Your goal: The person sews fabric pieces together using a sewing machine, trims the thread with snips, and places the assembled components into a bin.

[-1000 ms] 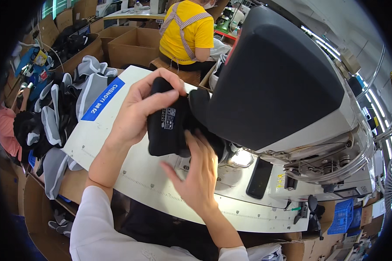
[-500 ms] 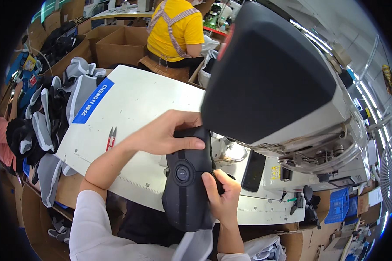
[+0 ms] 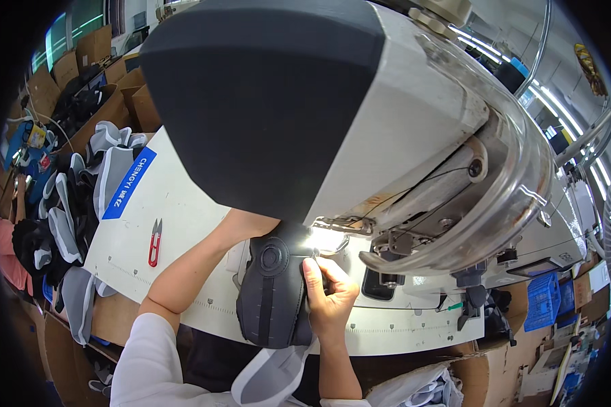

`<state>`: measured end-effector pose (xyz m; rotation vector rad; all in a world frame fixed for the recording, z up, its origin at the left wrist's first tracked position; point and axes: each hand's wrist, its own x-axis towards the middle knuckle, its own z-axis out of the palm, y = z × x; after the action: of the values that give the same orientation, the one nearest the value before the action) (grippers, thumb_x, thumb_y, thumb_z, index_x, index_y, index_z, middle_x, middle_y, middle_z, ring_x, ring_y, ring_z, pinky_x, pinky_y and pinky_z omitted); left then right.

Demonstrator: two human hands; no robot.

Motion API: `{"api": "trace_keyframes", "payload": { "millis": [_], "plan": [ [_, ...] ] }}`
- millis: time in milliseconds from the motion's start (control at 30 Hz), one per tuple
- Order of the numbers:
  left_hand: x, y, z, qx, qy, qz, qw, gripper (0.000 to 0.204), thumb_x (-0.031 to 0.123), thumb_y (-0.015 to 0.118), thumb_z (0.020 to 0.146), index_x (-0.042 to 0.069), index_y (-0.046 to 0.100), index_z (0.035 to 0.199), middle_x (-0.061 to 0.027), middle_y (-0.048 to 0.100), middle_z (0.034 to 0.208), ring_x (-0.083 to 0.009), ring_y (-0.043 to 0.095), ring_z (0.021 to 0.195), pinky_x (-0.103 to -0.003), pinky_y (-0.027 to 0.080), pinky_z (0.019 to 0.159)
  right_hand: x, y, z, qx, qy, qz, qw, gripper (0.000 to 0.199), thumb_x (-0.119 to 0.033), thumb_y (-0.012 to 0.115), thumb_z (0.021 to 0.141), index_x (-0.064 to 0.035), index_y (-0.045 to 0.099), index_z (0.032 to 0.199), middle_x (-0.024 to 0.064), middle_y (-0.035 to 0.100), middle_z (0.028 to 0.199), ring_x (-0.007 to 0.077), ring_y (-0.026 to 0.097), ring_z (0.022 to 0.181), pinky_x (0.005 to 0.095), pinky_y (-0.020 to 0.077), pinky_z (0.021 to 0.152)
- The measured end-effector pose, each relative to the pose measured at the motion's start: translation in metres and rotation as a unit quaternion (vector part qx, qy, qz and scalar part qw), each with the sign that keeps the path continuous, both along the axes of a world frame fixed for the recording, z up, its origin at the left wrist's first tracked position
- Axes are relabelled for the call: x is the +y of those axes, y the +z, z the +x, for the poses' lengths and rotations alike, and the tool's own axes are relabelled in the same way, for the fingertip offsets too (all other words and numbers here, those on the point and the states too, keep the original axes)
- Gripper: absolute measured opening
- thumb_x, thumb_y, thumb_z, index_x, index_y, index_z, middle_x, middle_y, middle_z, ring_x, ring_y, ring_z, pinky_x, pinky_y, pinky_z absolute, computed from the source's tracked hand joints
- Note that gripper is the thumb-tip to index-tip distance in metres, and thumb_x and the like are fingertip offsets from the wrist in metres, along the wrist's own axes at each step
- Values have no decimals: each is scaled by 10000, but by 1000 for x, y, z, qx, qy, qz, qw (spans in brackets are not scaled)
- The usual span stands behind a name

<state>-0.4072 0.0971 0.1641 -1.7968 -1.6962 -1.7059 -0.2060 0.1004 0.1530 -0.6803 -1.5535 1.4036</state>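
Observation:
A dark grey padded fabric piece (image 3: 273, 293) with a round emblem lies flat on the white sewing table (image 3: 176, 203), its far end under the lit needle area of the large sewing machine (image 3: 332, 122). My left hand (image 3: 248, 222) reaches in behind the piece, its fingers hidden under the machine head. My right hand (image 3: 328, 293) presses on the piece's right edge, fingers pinched at it beside the needle light.
Red thread snips (image 3: 155, 241) lie on the table to the left. A heap of grey and black fabric pieces (image 3: 68, 217) hangs off the left edge. Cardboard boxes (image 3: 81, 61) stand at the far left. A blue crate (image 3: 540, 302) sits lower right.
The dark piece went from held up in both hands to lying flat under the needle. My head has moved in close, so the machine fills the view.

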Motion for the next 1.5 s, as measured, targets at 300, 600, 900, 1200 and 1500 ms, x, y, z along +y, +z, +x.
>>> {"api": "trace_keyframes", "payload": {
  "millis": [300,600,900,1200,1500],
  "plan": [
    [0,4,-4,-32,-103,-175,979,112,-14,561,815,-10,644,889,-100,654,842,-207,614,759,-337,495,667,10,-5,-6,56,9,-44,997,92,-11,627,887,55,681,852,-22,593,726,27,472,651,172,363,566],
    [2,3,2,-52,-111,-159,980,118,-11,561,818,-11,647,899,-100,657,850,-205,615,768,-334,497,673,7,-8,-9,74,-8,-68,995,189,-103,605,926,25,670,802,-38,581,684,15,448,605,177,343,531],
    [-4,0,-9,-86,-112,-118,983,125,-9,561,821,-11,649,909,-100,660,858,-203,617,777,-330,500,679,0,-26,-10,57,-1,-107,993,67,-45,648,864,17,625,879,-11,581,710,30,485,601,192,376,516],
    [2,-1,-7,-116,-92,-76,986,131,-6,561,825,-11,652,918,-100,662,866,-201,618,785,-327,502,685,-1,-20,-10,7,-50,-93,994,173,-88,601,935,11,667,808,-54,571,653,-1,429,564,174,326,488],
    [4,-13,-10,-159,-97,8,983,138,-4,561,828,-12,655,928,-101,665,874,-199,619,794,-324,504,692,2,-45,-19,12,-126,-29,992,139,-70,603,924,43,681,901,-26,610,732,17,468,618,178,360,539]
  ]
}}
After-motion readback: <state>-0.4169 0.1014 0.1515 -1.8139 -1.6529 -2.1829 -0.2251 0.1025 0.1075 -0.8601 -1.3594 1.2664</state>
